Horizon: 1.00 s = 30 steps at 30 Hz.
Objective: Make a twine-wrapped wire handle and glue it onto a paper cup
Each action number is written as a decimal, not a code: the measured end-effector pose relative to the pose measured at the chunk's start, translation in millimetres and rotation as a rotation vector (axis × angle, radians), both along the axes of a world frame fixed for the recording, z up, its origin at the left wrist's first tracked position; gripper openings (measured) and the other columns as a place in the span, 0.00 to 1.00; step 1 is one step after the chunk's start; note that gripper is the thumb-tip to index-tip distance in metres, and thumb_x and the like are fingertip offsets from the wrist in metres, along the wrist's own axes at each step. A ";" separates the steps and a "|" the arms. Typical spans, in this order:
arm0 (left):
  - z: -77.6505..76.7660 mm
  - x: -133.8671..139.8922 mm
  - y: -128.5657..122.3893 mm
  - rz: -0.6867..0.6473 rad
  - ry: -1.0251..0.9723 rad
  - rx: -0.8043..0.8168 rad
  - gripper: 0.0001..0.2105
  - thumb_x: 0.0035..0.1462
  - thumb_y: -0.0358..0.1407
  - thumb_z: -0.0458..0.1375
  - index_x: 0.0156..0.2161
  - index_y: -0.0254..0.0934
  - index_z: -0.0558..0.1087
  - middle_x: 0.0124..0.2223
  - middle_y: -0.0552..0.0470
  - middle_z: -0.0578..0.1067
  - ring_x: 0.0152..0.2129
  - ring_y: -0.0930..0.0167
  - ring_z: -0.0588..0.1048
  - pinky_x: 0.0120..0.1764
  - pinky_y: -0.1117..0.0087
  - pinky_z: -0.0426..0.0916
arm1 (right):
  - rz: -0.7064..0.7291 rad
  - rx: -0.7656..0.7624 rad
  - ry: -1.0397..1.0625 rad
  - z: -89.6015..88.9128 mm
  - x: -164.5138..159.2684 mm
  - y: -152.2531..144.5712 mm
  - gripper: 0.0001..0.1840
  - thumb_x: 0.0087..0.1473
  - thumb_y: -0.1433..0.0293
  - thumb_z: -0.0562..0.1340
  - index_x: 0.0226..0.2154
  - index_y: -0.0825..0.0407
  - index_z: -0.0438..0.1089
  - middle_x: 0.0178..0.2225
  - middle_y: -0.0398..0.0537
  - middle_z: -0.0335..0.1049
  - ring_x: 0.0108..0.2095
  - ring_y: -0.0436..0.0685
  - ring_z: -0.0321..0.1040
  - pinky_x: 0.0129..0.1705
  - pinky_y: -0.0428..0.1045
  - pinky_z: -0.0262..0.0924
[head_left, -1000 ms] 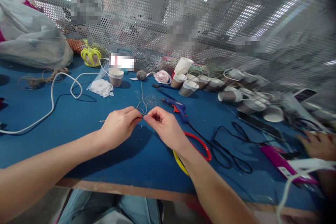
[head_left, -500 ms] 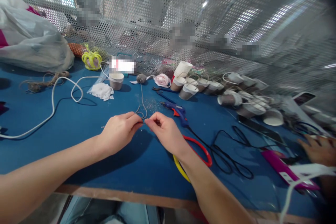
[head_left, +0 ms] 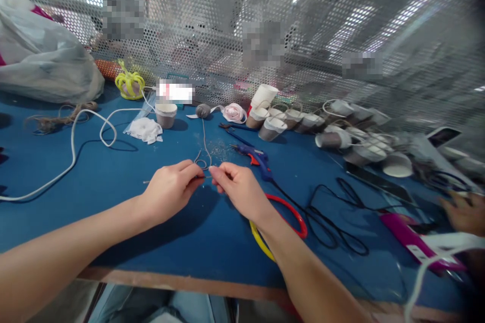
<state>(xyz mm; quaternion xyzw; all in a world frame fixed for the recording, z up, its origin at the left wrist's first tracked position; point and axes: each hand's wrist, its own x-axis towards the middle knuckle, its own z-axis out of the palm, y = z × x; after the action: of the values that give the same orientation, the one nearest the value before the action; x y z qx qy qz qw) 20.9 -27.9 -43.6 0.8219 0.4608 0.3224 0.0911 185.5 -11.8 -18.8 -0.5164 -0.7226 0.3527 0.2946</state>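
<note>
Thin grey cord point(head_left: 205, 140) runs from a small grey ball of cord point(head_left: 203, 110) toward me and makes a loop just beyond my fingers. My left hand point(head_left: 172, 186) is closed in a pinch on the cord, and a short end sticks out to its left. Close by on the right, my right hand point(head_left: 238, 189) pinches the same cord, leaving a short stretch between the two sets of fingertips. A dark bit shows at the left fingertips, too small to name. Beyond my right hand lies a blue glue gun point(head_left: 255, 158).
Pliers point(head_left: 238, 132), a pink ribbon roll point(head_left: 234, 112) and several small cups point(head_left: 273, 128) stand along the mesh screen. Red-handled scissors point(head_left: 291, 209) lie under my right forearm. A white cable point(head_left: 74, 146) crosses the left side. Another person's hand point(head_left: 464, 212) is at far right.
A short cord end now shows left of my left hand. My right fingers have shifted slightly on the cord, and more cord shows between the hands. The view has shifted slightly.
</note>
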 end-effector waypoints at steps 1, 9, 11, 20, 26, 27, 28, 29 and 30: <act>-0.2 -0.1 0.3 0.001 -0.007 0.002 0.08 0.57 0.31 0.48 0.34 0.35 0.70 0.30 0.50 0.72 0.26 0.73 0.71 0.30 0.73 0.65 | -0.004 0.001 0.022 -0.6 -0.1 0.0 0.22 0.50 0.54 0.55 0.17 0.53 0.61 0.15 0.39 0.58 0.16 0.45 0.50 0.20 0.44 0.47; 5.4 0.3 -1.4 -0.046 -0.167 0.006 0.06 0.55 0.29 0.50 0.31 0.34 0.69 0.27 0.52 0.72 0.23 0.76 0.69 0.27 0.77 0.63 | 0.064 -0.313 0.457 -0.4 4.4 5.6 0.22 0.48 0.51 0.55 0.23 0.54 0.64 0.19 0.41 0.62 0.17 0.45 0.56 0.19 0.43 0.49; 6.5 1.0 -1.8 -0.057 -0.205 -0.016 0.06 0.55 0.30 0.50 0.30 0.34 0.69 0.26 0.52 0.72 0.22 0.77 0.68 0.26 0.78 0.63 | 0.083 -0.325 0.493 -1.3 3.9 5.0 0.19 0.46 0.54 0.59 0.23 0.54 0.63 0.18 0.39 0.62 0.17 0.44 0.55 0.19 0.42 0.49; 4.0 1.7 -1.5 -0.057 -0.237 -0.055 0.05 0.54 0.29 0.51 0.30 0.33 0.69 0.26 0.53 0.71 0.22 0.78 0.67 0.26 0.78 0.62 | 0.027 -0.191 0.398 -4.0 -0.2 2.1 0.19 0.48 0.54 0.57 0.24 0.54 0.63 0.18 0.39 0.62 0.17 0.44 0.55 0.19 0.42 0.50; 0.6 0.3 -1.4 -0.027 -0.069 0.059 0.07 0.56 0.29 0.49 0.32 0.34 0.70 0.28 0.51 0.71 0.23 0.75 0.69 0.27 0.76 0.63 | 0.055 -0.086 0.078 -0.3 -1.1 -1.2 0.23 0.53 0.54 0.51 0.18 0.54 0.62 0.14 0.39 0.58 0.16 0.45 0.53 0.20 0.43 0.49; 0.0 0.0 -1.3 -0.015 -0.030 0.069 0.08 0.56 0.30 0.49 0.33 0.34 0.71 0.28 0.51 0.71 0.23 0.75 0.69 0.27 0.75 0.63 | 0.057 -0.045 0.019 0.0 -1.5 -1.9 0.22 0.53 0.56 0.53 0.18 0.54 0.62 0.14 0.39 0.58 0.16 0.45 0.53 0.21 0.44 0.49; -0.4 -0.2 -1.1 -0.001 0.005 0.075 0.08 0.57 0.31 0.49 0.34 0.34 0.71 0.29 0.51 0.72 0.23 0.74 0.69 0.27 0.75 0.63 | 0.049 -0.006 -0.017 0.1 -1.7 -2.5 0.21 0.53 0.58 0.53 0.17 0.54 0.61 0.15 0.39 0.58 0.16 0.45 0.52 0.21 0.44 0.49; -0.7 -0.5 -0.7 0.011 0.033 0.077 0.09 0.57 0.32 0.49 0.35 0.35 0.71 0.29 0.50 0.72 0.24 0.73 0.70 0.27 0.74 0.63 | 0.035 0.025 -0.033 0.1 -1.8 -2.8 0.20 0.53 0.59 0.54 0.17 0.54 0.61 0.15 0.39 0.59 0.16 0.45 0.52 0.21 0.43 0.48; -0.9 -0.7 -0.3 0.021 0.052 0.073 0.09 0.57 0.33 0.48 0.36 0.34 0.71 0.30 0.50 0.72 0.24 0.73 0.70 0.27 0.74 0.63 | 0.020 0.048 -0.035 0.0 -1.6 -2.9 0.19 0.53 0.60 0.54 0.18 0.54 0.61 0.15 0.39 0.59 0.16 0.45 0.52 0.21 0.43 0.48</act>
<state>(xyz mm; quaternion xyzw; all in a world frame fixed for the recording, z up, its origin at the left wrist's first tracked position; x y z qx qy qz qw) 20.1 -28.2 -44.5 0.8277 0.4596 0.3186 0.0456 183.8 -14.7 -18.8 -0.5079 -0.7412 0.3290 0.2905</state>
